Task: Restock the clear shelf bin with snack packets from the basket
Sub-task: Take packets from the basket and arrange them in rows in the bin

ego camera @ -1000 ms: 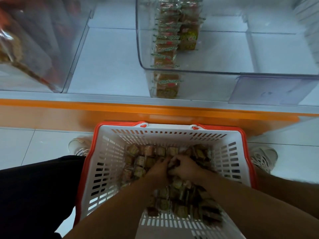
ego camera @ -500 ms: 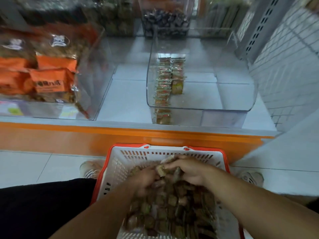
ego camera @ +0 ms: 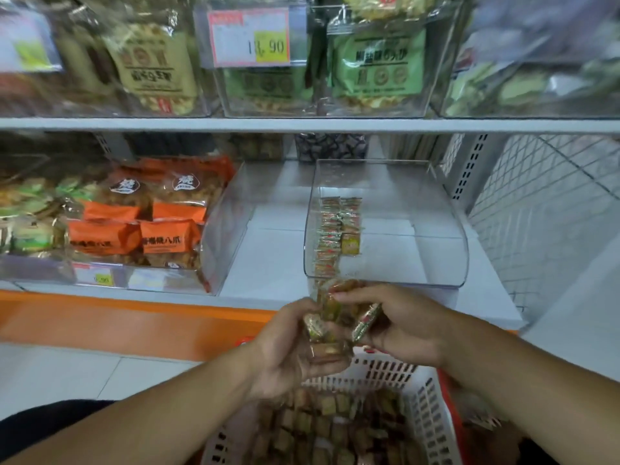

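Both hands are raised above the white basket (ego camera: 429, 417) with the red rim, which holds many small square snack packets (ego camera: 322, 427). My left hand (ego camera: 285, 357) cups a bundle of the packets (ego camera: 327, 347). My right hand (ego camera: 399, 323) grips more packets (ego camera: 367, 320), fingertips pinching one at the top. The hands touch each other just in front of the clear shelf bin (ego camera: 436, 250). Inside the bin, along its left wall, stands a row of the same packets (ego camera: 330, 229); the rest of its floor is bare.
A clear bin of orange snack bags (ego camera: 161, 229) stands to the left on the same white shelf (ego camera: 268, 263). The upper shelf (ego camera: 302, 124) carries bins of larger bags and a price tag (ego camera: 250, 38). A wire grid panel (ego camera: 553, 213) closes the right side. An orange base strip (ego camera: 134, 323) runs below.
Both hands rose out of the basket with packets and moved up toward the clear bin's front. The view tilted upward, revealing the upper shelf.
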### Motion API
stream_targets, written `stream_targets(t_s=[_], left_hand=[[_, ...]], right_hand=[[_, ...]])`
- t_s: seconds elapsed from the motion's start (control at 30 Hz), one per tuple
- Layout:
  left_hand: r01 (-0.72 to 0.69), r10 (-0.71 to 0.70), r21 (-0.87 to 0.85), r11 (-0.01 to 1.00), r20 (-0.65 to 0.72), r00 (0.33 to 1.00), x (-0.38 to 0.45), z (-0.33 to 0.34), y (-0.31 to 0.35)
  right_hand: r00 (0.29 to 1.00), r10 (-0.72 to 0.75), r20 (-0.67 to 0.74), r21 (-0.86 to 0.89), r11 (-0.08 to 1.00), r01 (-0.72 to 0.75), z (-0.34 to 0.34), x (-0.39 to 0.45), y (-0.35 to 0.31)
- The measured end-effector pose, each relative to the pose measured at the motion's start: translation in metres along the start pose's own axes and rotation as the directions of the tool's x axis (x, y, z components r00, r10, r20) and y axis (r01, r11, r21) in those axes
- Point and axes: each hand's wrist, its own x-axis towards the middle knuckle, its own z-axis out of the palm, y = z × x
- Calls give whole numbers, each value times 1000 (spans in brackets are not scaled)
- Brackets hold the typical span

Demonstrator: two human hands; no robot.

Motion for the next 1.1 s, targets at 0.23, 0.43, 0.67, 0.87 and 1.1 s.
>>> stream_targets(t_s=[0.23,0.43,0.67,0.87,1.1], left_hand=[[-107,114,-75,991,101,988,-9,18,32],[-96,112,-110,989,145,983,-5,33,31],[-78,93,-209,975,63,994,-2,36,38],[-153,156,-204,967,-4,988,-3,39,35],[-250,233,-275,928,-94,968,-8,36,36]], right_hand=[[987,-158,10,63,986,157,14,-2,-30],[977,-212,4,176,962,208,16,3,-32],[954,-300,-1,365,888,279,25,6,-29],[924,-357,-139,-20,934,358,22,4,-30],[748,-623,-231,-466,745,477,17,3,-28]])
